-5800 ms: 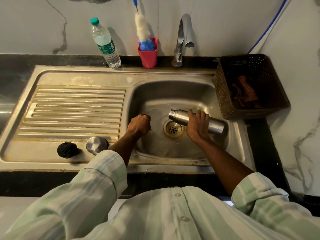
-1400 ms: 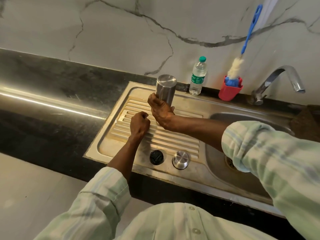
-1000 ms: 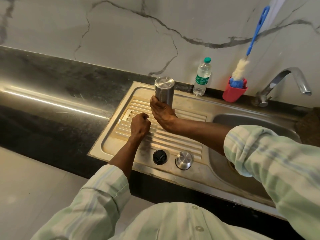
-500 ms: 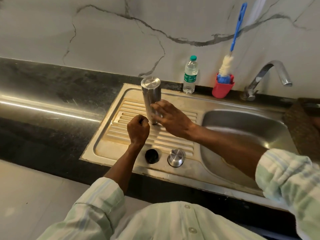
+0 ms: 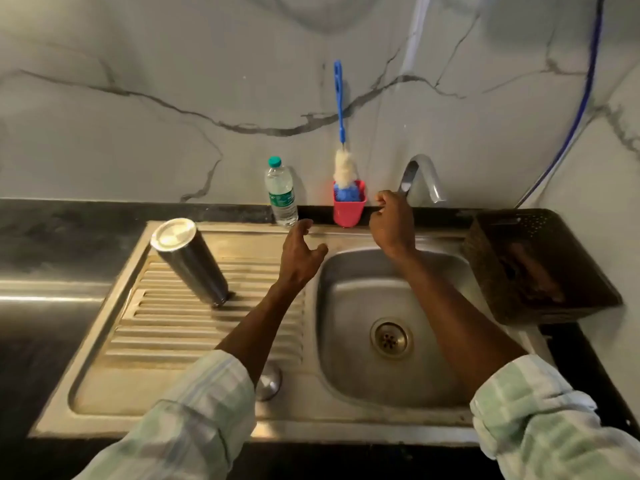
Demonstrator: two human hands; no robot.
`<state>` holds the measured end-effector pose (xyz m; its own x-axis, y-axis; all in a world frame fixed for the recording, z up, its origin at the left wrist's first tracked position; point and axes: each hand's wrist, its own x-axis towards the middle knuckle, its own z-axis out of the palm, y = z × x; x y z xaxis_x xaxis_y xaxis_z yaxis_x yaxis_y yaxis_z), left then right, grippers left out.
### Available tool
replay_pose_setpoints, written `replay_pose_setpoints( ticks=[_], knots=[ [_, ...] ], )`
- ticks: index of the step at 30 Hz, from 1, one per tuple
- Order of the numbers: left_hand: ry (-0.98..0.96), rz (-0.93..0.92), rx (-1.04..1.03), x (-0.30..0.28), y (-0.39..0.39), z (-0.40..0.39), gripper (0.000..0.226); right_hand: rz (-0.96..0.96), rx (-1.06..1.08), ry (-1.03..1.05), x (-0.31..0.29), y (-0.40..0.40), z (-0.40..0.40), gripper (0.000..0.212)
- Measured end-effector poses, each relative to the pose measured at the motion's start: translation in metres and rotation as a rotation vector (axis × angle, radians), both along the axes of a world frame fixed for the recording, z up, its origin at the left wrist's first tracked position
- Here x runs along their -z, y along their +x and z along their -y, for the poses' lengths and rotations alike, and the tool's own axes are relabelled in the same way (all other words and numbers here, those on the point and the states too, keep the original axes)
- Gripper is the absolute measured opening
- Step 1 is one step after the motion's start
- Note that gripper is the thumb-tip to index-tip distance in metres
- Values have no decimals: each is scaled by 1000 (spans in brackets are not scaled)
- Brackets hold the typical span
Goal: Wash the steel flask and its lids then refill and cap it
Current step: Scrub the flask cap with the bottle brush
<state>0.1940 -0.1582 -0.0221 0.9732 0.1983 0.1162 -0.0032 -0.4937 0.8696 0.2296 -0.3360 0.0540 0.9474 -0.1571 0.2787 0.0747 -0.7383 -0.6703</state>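
Flask stands upside down on drainboard, base up, long axis vertical, mouth hidden against ribs. My left hand relaxed, fingers spread, holding nothing, near bottle. Right hand at tap; grip unclear to me. Steel lid half hidden by left sleeve.

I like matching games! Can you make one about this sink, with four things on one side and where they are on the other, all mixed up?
Things:
1. steel flask
2. brush
3. plastic bottle
4. right hand

Places:
A. in the red cup
B. upside down on the ribbed drainboard
C. up by the tap
D. by the wall, left of the red cup

Pairs: 1-B, 2-A, 3-D, 4-C
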Motion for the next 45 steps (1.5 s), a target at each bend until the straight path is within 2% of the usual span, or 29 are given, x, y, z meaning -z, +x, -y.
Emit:
replay_pose_setpoints(
  ticks=[3,5,8,11,13,16,20,23,25,31,37,42,45],
  knots=[
    [2,-87,48,-1,35,20,82,-46,-54,17,-3,27,7,14],
    [-22,-108,68,0,55,32,89,-88,-93,22,-1,47,6,13],
    [-65,-171,58,9,80,41,112,-112,-136,39,8,75,0,25],
    [-138,-183,1,31,105,44,131,-152,-188,77,12,98,-8,48],
    [-134,-180,-20,40,116,48,122,-152,-200,78,12,113,-15,58],
    [-123,-166,-50,40,124,56,118,-114,-171,-11,16,131,-26,57],
    [-89,-152,-66,39,129,65,104,-52,-163,44,16,137,-35,38],
    [-81,-137,-74,31,128,72,81,6,-158,141,12,137,-35,21],
    [-71,-134,-85,29,128,73,73,28,-138,218,6,137,-33,19],
    [-22,-180,-97,19,125,76,81,54,-116,288,-24,130,-20,33],
    [51,-227,-119,6,109,71,94,79,-101,333,-43,112,-11,36],
    [5,-157,-156,1,77,65,85,114,-84,357,-62,84,-6,33],
    [-32,-84,-184,-4,52,61,62,184,-63,386,-71,59,-3,25]
  ],
)
